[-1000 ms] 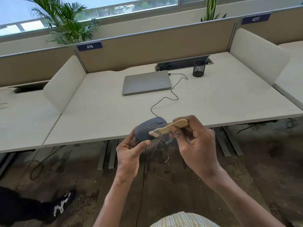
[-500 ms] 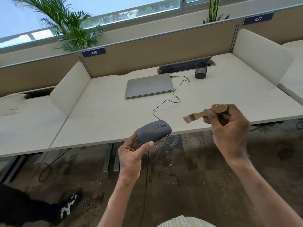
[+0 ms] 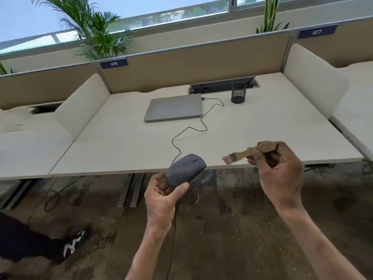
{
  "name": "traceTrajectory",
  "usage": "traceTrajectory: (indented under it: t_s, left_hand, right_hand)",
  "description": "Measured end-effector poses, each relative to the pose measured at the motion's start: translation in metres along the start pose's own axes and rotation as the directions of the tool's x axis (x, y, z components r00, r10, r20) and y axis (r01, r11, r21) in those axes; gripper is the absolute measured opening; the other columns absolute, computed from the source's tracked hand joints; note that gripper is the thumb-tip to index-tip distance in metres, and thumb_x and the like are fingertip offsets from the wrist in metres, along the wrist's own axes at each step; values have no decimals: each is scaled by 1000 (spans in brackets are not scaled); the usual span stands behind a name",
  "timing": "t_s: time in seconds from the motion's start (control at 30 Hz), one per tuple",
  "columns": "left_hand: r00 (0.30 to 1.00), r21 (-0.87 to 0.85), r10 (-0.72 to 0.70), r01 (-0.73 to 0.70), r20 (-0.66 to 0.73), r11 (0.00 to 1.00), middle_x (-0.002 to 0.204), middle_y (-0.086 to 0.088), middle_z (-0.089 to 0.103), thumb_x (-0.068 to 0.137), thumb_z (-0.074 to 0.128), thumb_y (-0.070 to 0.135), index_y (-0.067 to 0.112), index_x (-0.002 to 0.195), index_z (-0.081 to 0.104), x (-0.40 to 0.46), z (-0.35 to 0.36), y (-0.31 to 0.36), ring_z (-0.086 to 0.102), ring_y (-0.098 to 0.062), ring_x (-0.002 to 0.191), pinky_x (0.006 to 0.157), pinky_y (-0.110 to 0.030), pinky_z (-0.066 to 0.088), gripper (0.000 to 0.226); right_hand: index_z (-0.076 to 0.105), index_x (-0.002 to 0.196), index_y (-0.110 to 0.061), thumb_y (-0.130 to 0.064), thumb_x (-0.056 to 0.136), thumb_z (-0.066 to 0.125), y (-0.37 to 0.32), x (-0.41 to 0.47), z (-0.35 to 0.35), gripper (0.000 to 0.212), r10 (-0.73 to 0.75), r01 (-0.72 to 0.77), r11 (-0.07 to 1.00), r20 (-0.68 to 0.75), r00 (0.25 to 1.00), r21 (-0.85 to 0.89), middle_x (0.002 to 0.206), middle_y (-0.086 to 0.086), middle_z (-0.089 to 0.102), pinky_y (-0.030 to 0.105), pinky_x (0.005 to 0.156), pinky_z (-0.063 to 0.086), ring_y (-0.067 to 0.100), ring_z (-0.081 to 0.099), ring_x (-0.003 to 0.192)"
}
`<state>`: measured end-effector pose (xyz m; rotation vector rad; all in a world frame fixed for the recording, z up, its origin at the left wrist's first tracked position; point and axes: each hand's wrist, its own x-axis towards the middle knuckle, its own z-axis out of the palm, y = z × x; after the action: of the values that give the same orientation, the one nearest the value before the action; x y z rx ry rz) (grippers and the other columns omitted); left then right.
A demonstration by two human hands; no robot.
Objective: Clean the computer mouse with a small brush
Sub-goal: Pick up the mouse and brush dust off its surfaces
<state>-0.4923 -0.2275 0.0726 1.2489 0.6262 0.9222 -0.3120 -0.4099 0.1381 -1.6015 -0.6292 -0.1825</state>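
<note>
The pale counter (image 3: 121,150) carried a closed laptop (image 3: 173,107). Off its front edge, the left hand (image 3: 163,196) gripped the grey mouse (image 3: 185,170), fingers curled around it. Well apart, the right hand (image 3: 280,174) pinched the wooden brush (image 3: 252,152), bristles toward the mouse.
</note>
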Motion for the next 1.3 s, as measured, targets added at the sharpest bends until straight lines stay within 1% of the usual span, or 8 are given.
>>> traceTrajectory:
  t_s: [0.17,0.33,0.53,0.7,0.87,1.03,1.23,1.3]
  left_hand:
    - [999,38,-11,13,-52,999,101,7,79,56,95,31,19,120,60,-25,30,-11,79,-12,93,74,-16,60,74]
    - [997,42,-8,11,-75,999,100,0,76,55,95,27,17,118,56,-40,48,-14,79,-13,90,73,-18,62,75]
    - [995,42,-4,8,-102,999,108,-16,72,51,98,31,19,114,55,-44,62,-21,80,-21,92,74,-21,63,77]
    - [989,15,-17,19,-147,1000,106,-12,75,52,100,33,23,114,57,-37,71,-28,80,-25,96,78,-26,65,76]
    - [987,-18,-30,27,-158,999,106,-11,77,53,99,33,21,114,56,-22,76,-30,79,-24,99,79,-24,64,76]
    - [993,-32,-47,44,-112,999,102,-2,80,60,104,24,22,115,55,2,80,-27,80,-22,97,77,-22,63,74]
    - [997,-40,-53,50,-58,998,101,8,80,61,92,26,25,117,53,29,86,-25,80,-14,98,78,-19,63,68]
    - [998,-33,-43,42,-54,999,104,1,79,63,91,24,26,116,52,38,88,-26,80,-13,96,77,-18,62,65]
  right_hand:
    - [63,106,-23,-29,88,69,3,7,-23,20,-7,7,1000,86,996,3,88,-18,70,22,71,61,2,74,81]
    - [64,108,-19,-19,90,71,3,12,-33,20,-39,42,999,123,992,-20,91,-21,70,26,72,62,1,74,82]
    - [64,107,-22,-16,90,73,-2,19,-34,20,-66,66,998,109,992,6,89,-22,70,18,70,60,-3,73,80]
    - [65,108,-18,-22,89,71,-4,27,-29,20,-81,82,997,108,991,-9,91,-20,71,16,71,59,-4,73,81]
    - [65,106,-19,-22,90,71,0,35,-17,18,-65,65,998,113,991,1,91,-11,75,21,74,60,6,75,82]
    - [66,107,-17,-19,90,72,3,49,0,18,-83,92,992,95,992,-89,90,-9,75,26,75,62,7,74,82]
    - [69,108,-14,-14,91,72,14,70,24,17,-100,122,965,105,989,-231,91,-4,74,33,75,63,13,73,82]
    - [69,108,-11,-12,92,72,17,77,31,17,-101,124,958,100,990,-258,91,-1,75,35,75,63,16,73,81]
